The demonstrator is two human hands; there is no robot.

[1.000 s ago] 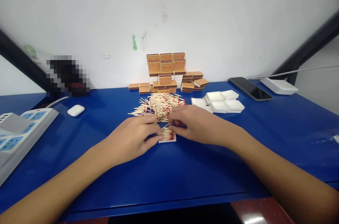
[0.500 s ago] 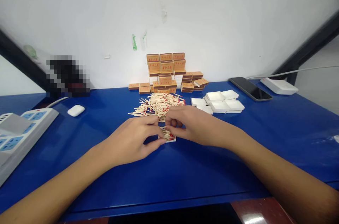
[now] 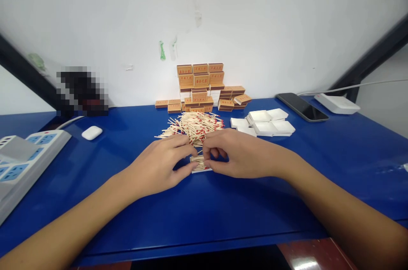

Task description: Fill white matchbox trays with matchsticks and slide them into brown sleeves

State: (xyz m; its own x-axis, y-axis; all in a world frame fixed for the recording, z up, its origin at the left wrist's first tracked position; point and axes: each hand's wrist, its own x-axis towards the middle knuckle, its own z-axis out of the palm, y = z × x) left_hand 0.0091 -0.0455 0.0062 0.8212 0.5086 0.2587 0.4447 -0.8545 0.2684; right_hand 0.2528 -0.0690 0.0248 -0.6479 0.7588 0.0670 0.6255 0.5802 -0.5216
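Observation:
A small white matchbox tray (image 3: 201,171) filled with red-tipped matches (image 3: 198,163) lies on the blue table between my two hands. My left hand (image 3: 164,164) grips the tray's left end, its thumb at the front corner and bent fingers toward the back. At the right end, my right hand (image 3: 234,153) has thumb and index finger curled together over the match heads; its fingertips partly hide them. One match pokes up near the tray's back edge. Just beyond my fingers lies a large loose pile of matches (image 3: 199,125).
Printed matchboxes (image 3: 200,79) are stacked against the wall. Empty white trays (image 3: 264,129) sit right of the pile. Farther right are a phone (image 3: 301,106) and a white box (image 3: 337,104). On the left lie a white earbud case (image 3: 92,132) and a power strip (image 3: 32,155).
My right hand has shifted slightly right, to the tray's right end. My left fingers have drawn back a little, so more of the matches in the tray show.

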